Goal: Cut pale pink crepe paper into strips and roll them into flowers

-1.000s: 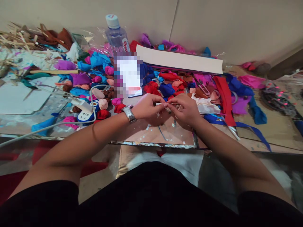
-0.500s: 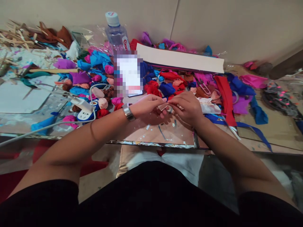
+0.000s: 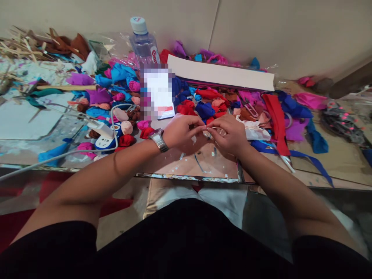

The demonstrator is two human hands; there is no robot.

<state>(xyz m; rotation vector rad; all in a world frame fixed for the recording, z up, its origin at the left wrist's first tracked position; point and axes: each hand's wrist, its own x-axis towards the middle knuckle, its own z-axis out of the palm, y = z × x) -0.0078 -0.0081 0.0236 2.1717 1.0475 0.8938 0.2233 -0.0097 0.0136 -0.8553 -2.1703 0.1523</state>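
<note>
My left hand [image 3: 181, 131], with a metal watch [image 3: 159, 140] at its wrist, is closed in a pinch over the near middle of the table. Its thumb and fingertip meet those of my right hand [image 3: 231, 135], which is pinched too. Between the fingertips is a small pale piece of paper [image 3: 216, 128], mostly hidden by the fingers. Just beyond the hands lie red and blue crepe paper flowers [image 3: 205, 110]. To the right of my right hand are crumpled pale paper [image 3: 257, 130] and small scissors [image 3: 250, 108].
A phone [image 3: 159, 93] leans by a plastic bottle [image 3: 143, 42]. A white power strip [image 3: 106, 141] with a cable is at the left. A long cream card strip [image 3: 221, 71] lies at the back. Red crepe strips [image 3: 276, 124] and a blue ribbon [image 3: 310, 158] are at the right.
My left hand has turned over so its back faces up, and its fingers now bend into the pinch. The pale piece under the hands shows less. My right hand has barely shifted.
</note>
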